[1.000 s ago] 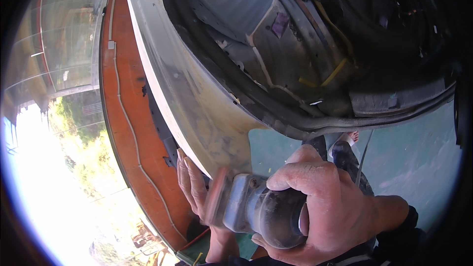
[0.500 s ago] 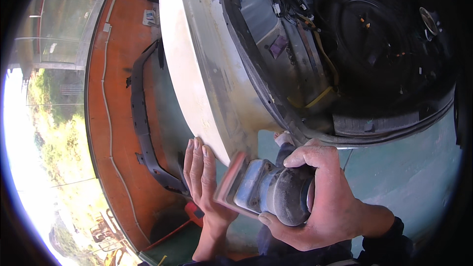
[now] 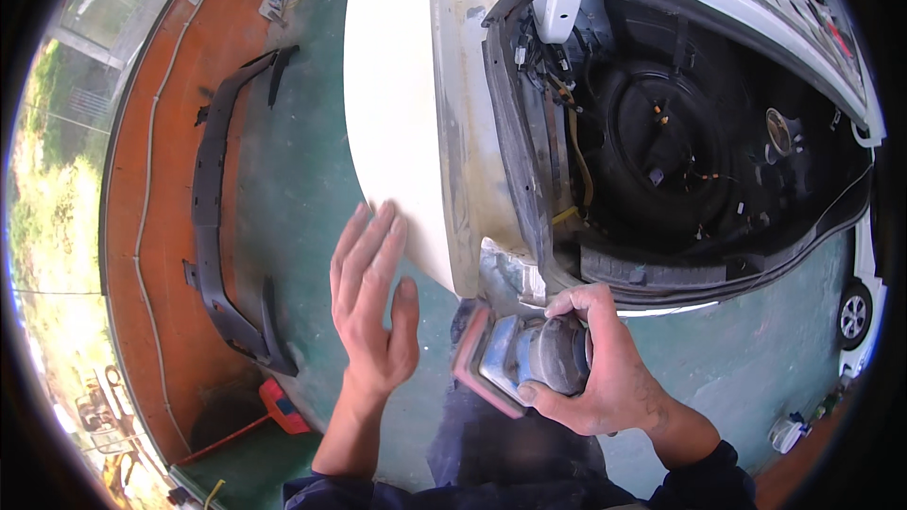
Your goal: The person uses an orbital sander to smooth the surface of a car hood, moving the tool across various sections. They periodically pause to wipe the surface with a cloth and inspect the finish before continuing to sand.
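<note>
My right hand (image 3: pixel 614 373) wraps round the dark, rounded head of a blue-grey power sander (image 3: pixel 534 351). Its flat pad, edged in pinkish red, faces left, just below the near end of a white car body panel (image 3: pixel 392 104); a small gap appears to separate them. My left hand (image 3: pixel 364 312) is open, fingers stretched forward and thumb apart. Its fingertips lie at the panel's lower left edge, and whether they touch is hard to tell. Bare, sanded patches in grey and tan (image 3: pixel 482 132) run along the panel's inner side. Whitish dust coats my fingers.
Right of the panel is the open car boot, with a black spare-wheel well (image 3: pixel 671 123), wiring and a rubber seal (image 3: pixel 515 123). A dark bumper (image 3: pixel 210 198) leans by the orange wall (image 3: pixel 156 227). A red dustpan (image 3: pixel 283 406) is at lower left. Another white car's wheel (image 3: pixel 855 314) shows far right.
My view has shifted, showing more of the boot and floor. The sander has moved off the panel's near end. My left thumb, hidden before, now shows apart from the fingers.
</note>
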Available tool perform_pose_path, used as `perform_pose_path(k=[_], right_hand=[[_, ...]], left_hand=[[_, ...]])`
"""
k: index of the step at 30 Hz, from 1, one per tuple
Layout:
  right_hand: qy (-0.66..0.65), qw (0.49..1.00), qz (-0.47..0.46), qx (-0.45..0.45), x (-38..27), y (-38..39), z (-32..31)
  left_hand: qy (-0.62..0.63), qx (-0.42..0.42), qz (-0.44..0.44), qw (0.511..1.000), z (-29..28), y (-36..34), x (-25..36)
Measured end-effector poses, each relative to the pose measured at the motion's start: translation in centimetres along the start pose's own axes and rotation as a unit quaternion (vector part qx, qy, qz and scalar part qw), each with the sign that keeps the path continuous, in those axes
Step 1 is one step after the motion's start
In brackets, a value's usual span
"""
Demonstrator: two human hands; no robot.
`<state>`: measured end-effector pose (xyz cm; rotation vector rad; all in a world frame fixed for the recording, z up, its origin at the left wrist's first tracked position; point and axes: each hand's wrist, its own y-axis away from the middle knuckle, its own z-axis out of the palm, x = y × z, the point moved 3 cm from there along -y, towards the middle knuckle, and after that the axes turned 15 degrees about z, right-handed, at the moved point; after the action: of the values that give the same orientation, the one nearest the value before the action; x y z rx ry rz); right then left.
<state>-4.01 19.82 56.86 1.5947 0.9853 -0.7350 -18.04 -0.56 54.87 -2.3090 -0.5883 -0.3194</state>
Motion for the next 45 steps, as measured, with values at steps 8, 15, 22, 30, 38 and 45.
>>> perform_pose_path(k=[8, 15, 22, 30, 38, 45], right_hand=[[-0.029, 0.990, -0.074, 0.121, 2.7, 1.4, -0.8], [0.027, 0.968, -0.125, 0.214, 1.1, 2.0, -2.1], [0.095, 0.937, -0.240, 0.236, 0.8, 0.4, 1.3], [-0.028, 0.955, -0.247, 0.160, 6.4, -2.8, 2.8], [-0.077, 0.953, -0.252, 0.148, 3.5, -4.9, 2.7], [0.030, 0.952, -0.218, 0.215, 7.9, -3.6, 3.2]], left_hand=[[-0.061, -0.090, 0.052, 0.993, 1.6, -7.4, -3.7], [0.004, -0.211, 0.139, 0.968, 2.1, 2.4, 3.7], [0.181, -0.171, -0.027, 0.968, 5.3, 13.8, 5.2], [0.173, -0.095, -0.162, 0.967, 4.7, 14.1, 3.3], [0.166, -0.040, -0.167, 0.971, 4.7, 12.8, 1.5], [0.194, 0.040, -0.155, 0.968, 6.4, 10.4, -0.3]])
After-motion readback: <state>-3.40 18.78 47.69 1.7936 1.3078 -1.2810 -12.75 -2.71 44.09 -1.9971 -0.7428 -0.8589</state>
